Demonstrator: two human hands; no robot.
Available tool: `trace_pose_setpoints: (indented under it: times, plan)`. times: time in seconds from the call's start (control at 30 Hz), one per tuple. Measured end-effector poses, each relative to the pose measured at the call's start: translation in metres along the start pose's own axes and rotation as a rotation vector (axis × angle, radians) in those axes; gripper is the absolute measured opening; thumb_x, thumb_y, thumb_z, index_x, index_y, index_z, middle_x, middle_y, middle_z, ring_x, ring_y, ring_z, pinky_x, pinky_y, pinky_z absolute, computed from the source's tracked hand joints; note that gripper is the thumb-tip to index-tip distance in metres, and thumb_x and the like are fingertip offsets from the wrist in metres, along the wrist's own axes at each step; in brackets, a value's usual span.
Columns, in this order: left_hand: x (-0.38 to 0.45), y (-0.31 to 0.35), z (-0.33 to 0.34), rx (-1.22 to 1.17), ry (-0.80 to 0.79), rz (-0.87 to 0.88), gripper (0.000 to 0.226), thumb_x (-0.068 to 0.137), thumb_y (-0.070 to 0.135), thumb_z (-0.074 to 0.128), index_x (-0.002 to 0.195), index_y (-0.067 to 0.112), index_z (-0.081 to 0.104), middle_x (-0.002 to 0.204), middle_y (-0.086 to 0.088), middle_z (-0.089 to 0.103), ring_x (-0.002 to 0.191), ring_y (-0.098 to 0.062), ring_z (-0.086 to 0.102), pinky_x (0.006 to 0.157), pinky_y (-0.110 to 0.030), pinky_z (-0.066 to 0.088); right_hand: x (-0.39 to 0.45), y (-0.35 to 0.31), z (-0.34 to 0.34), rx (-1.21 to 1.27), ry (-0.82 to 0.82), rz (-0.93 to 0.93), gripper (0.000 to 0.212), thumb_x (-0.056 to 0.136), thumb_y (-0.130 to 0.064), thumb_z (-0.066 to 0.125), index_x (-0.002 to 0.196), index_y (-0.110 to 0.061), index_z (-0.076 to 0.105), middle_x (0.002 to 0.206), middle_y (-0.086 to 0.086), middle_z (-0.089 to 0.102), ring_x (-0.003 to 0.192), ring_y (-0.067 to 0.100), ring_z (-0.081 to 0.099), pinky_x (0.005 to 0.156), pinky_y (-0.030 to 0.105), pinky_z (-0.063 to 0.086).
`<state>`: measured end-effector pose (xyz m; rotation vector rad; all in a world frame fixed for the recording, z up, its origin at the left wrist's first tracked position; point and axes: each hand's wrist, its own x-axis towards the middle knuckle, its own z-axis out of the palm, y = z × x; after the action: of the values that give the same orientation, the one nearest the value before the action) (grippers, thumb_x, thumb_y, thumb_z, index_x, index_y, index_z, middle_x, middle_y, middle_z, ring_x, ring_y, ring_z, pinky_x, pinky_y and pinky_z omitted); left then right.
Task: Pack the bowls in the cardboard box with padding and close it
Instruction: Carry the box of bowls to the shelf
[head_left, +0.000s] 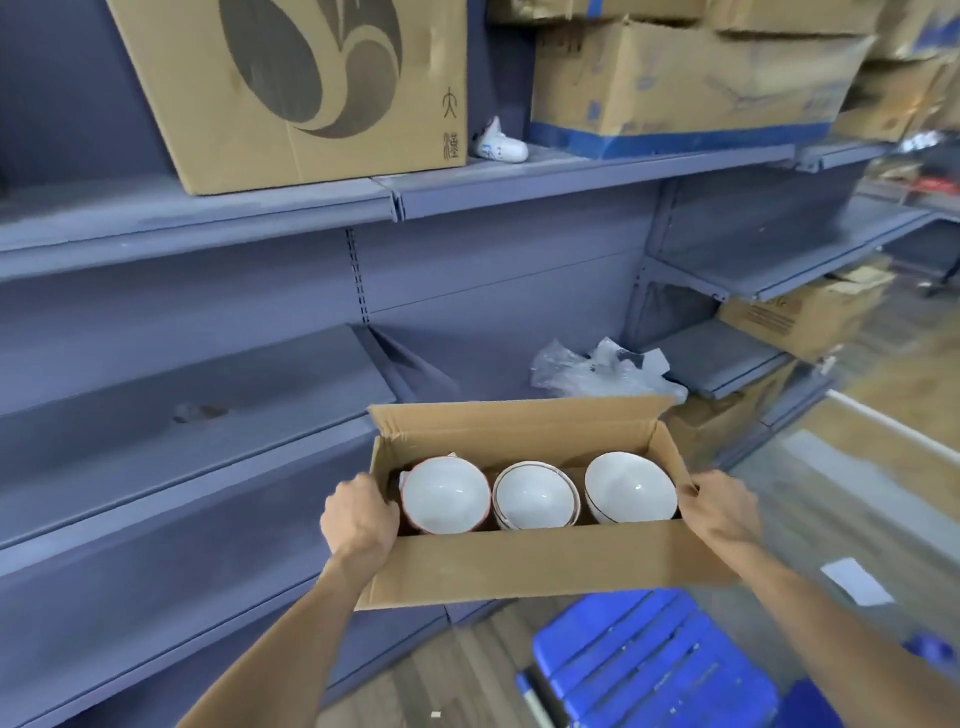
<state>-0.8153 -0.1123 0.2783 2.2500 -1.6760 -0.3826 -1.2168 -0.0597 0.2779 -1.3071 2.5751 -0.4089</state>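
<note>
The person is holding the cardboard box (524, 564) up in front of grey-blue metal shelves (208, 415), one hand at each short end. The left hand (358, 517) is curling its fingers over the left end wall, and the right hand (719, 512) is gripping the right end in the same way, so the box is hanging between them, clear of any shelf.

Between the hands, three stacks of bowls (535, 496) are sitting side by side in a row, filling the box from end to end. They are glazed white inside, round and smooth, with thin coloured rims; the stack nearest the left hand is showing a reddish edge. No padding is visible over them, and the far flap is standing open beyond the hands.

The load is probably heavy for its size and certainly fragile: ceramic chips when it knocks. The corrugated card is stiff but thin, so supporting it from below at both ends looks safer than squeezing the walls. Keeping it level should stop the stacks sliding together.

Beyond the right hand, crumpled clear plastic wrap (602, 371) is lying on a shelf, and it might serve as cushioning.
</note>
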Motion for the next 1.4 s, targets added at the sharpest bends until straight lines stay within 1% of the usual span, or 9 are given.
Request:
trace_pose_setpoints:
  times: [0.13, 0.3, 0.47, 0.57, 0.73, 0.97, 1.07, 1.23, 1.4]
  plan:
    - [0.022, 0.068, 0.026, -0.007, -0.065, 0.134, 0.016, 0.086, 0.012, 0.057, 0.100, 0.008, 0.065, 0.100, -0.014, 0.069, 0.094, -0.037, 0.065, 0.076, -0.039, 0.056, 0.017, 0.052, -0.021, 0.009, 0.069, 0.140, 0.032, 0.091, -0.016, 0.055, 0.060, -0.010, 0.055, 0.072, 0.016, 0.062, 0.083, 0.044, 0.065, 0.066, 0.037, 0.043]
    - [0.050, 0.141, 0.059, -0.027, -0.101, 0.250, 0.019, 0.085, 0.011, 0.057, 0.101, 0.007, 0.066, 0.101, -0.015, 0.069, 0.095, -0.039, 0.065, 0.083, -0.044, 0.058, 0.047, 0.088, -0.046, 0.029, 0.120, 0.245, 0.029, 0.095, -0.020, 0.054, 0.071, -0.007, 0.062, 0.088, 0.023, 0.069, 0.091, 0.043, 0.065, 0.075, 0.040, 0.049]
    - [0.076, 0.194, 0.081, -0.021, -0.104, 0.282, 0.018, 0.085, 0.011, 0.057, 0.101, 0.008, 0.065, 0.100, -0.013, 0.069, 0.093, -0.037, 0.065, 0.079, -0.042, 0.058, 0.094, 0.102, -0.059, 0.032, 0.143, 0.253, 0.033, 0.096, -0.016, 0.053, 0.065, -0.006, 0.055, 0.071, 0.017, 0.062, 0.076, 0.040, 0.061, 0.060, 0.036, 0.040]
    - [0.093, 0.215, 0.085, -0.004, -0.102, 0.282, 0.019, 0.087, 0.013, 0.059, 0.104, 0.010, 0.067, 0.101, -0.012, 0.070, 0.093, -0.035, 0.067, 0.080, -0.041, 0.059, 0.120, 0.098, -0.064, 0.025, 0.132, 0.238, 0.035, 0.096, -0.015, 0.052, 0.063, -0.004, 0.054, 0.068, 0.017, 0.060, 0.073, 0.040, 0.060, 0.058, 0.036, 0.037]
    - [0.129, 0.240, 0.081, 0.011, -0.096, 0.294, 0.018, 0.088, 0.013, 0.059, 0.104, 0.009, 0.067, 0.102, -0.011, 0.071, 0.094, -0.035, 0.067, 0.081, -0.041, 0.059, 0.154, 0.078, -0.068, 0.025, 0.107, 0.226, 0.032, 0.096, -0.017, 0.052, 0.072, 0.000, 0.063, 0.074, 0.018, 0.064, 0.077, 0.039, 0.061, 0.065, 0.039, 0.045]
    - [0.199, 0.255, 0.076, 0.036, -0.080, 0.337, 0.018, 0.086, 0.015, 0.060, 0.102, 0.008, 0.064, 0.101, -0.012, 0.068, 0.096, -0.035, 0.065, 0.076, -0.039, 0.054, 0.192, 0.037, -0.056, 0.059, 0.137, 0.263, 0.030, 0.095, -0.018, 0.053, 0.070, -0.005, 0.062, 0.067, 0.011, 0.059, 0.066, 0.031, 0.055, 0.054, 0.032, 0.036]
    - [0.230, 0.257, 0.075, 0.049, -0.059, 0.345, 0.019, 0.084, 0.014, 0.060, 0.101, 0.007, 0.066, 0.101, -0.014, 0.068, 0.097, -0.038, 0.065, 0.076, -0.040, 0.054, 0.202, 0.015, -0.050, 0.079, 0.166, 0.280, 0.030, 0.095, -0.020, 0.053, 0.070, -0.006, 0.062, 0.069, 0.011, 0.059, 0.072, 0.035, 0.058, 0.059, 0.034, 0.041]
    - [0.262, 0.256, 0.076, 0.042, -0.027, 0.327, 0.016, 0.083, 0.013, 0.062, 0.096, 0.005, 0.068, 0.096, -0.017, 0.068, 0.094, -0.041, 0.065, 0.075, -0.042, 0.053, 0.213, -0.013, -0.043, 0.082, 0.171, 0.249, 0.026, 0.095, -0.020, 0.052, 0.078, -0.003, 0.064, 0.087, 0.019, 0.067, 0.088, 0.041, 0.065, 0.070, 0.038, 0.049]
    - [0.281, 0.254, 0.077, 0.039, -0.035, 0.319, 0.015, 0.083, 0.014, 0.064, 0.094, 0.005, 0.069, 0.092, -0.016, 0.068, 0.091, -0.041, 0.065, 0.073, -0.041, 0.053, 0.228, -0.024, -0.035, 0.109, 0.175, 0.249, 0.027, 0.094, -0.019, 0.052, 0.079, -0.002, 0.067, 0.084, 0.019, 0.066, 0.086, 0.041, 0.065, 0.072, 0.039, 0.052]
